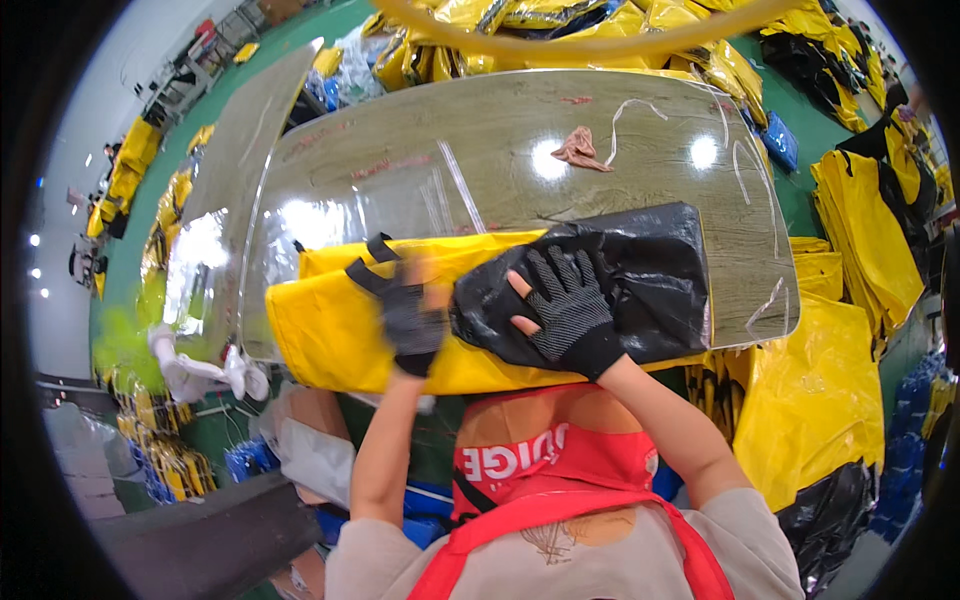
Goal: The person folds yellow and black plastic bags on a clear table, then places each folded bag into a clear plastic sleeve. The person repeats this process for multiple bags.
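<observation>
A folded piece of shiny yellow and black coated fabric (325, 320) lies along the near edge of the table, its black part at the right and its yellow part at the left. Two short black straps (381, 247) show near its far left edge. My right hand (570, 310), in a dark dotted glove with some bare fingertips, rests on the black part with fingers spread. Over the yellow part, close to where the black begins, is my gloved left hand (410, 318). Motion smears its fingers.
The glossy table (380, 150) bears a crumpled brown cloth (583, 150) and loose clear strips. Yellow bundles (620, 35) are heaped beyond it. More yellow fabric (812, 400) hangs and lies at the right. A second table (225, 170) stands at the left, near a white machine part (200, 372).
</observation>
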Available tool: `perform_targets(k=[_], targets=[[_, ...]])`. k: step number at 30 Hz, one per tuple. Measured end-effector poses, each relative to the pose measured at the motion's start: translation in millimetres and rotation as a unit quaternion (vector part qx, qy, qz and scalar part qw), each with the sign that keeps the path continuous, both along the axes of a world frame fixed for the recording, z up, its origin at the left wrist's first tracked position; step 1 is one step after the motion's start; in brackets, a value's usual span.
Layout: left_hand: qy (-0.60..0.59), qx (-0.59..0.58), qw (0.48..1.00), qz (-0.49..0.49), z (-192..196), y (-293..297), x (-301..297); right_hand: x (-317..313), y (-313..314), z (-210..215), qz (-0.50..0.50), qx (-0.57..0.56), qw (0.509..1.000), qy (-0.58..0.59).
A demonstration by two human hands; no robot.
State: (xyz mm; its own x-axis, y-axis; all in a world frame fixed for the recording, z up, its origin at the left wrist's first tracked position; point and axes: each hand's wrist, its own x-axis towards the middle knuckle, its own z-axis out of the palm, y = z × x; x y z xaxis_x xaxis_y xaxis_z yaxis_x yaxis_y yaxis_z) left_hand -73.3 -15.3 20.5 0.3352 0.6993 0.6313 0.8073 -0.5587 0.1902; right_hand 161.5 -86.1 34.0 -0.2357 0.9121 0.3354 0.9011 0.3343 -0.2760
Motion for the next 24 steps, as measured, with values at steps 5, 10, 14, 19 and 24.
perform_targets(k=[5, 10, 14, 19, 24], targets=[[-0.129, -0.341, 0.869, 0.335, -18.5, -14.0, -275.1, -20.6, 3.3, 11.1, 0.009, -0.026, 0.999, -0.019], [-0.560, -0.580, 0.588, 0.065, 18.5, -33.9, -257.7, -61.7, 17.4, -40.7, -0.079, -0.069, 0.992, 0.064], [-0.583, -0.593, 0.555, -0.014, 94.4, -43.5, -218.6, -68.8, 15.5, -43.1, -0.078, -0.006, 0.996, -0.029], [-0.565, -0.654, 0.423, -0.271, 184.2, -61.2, 62.6, -61.5, 2.1, -7.9, -0.089, -0.092, 0.991, -0.046], [-0.169, -0.405, 0.868, -0.232, -23.0, -68.4, 288.0, -65.5, -52.0, -26.7, -0.017, -0.115, 0.944, 0.309]])
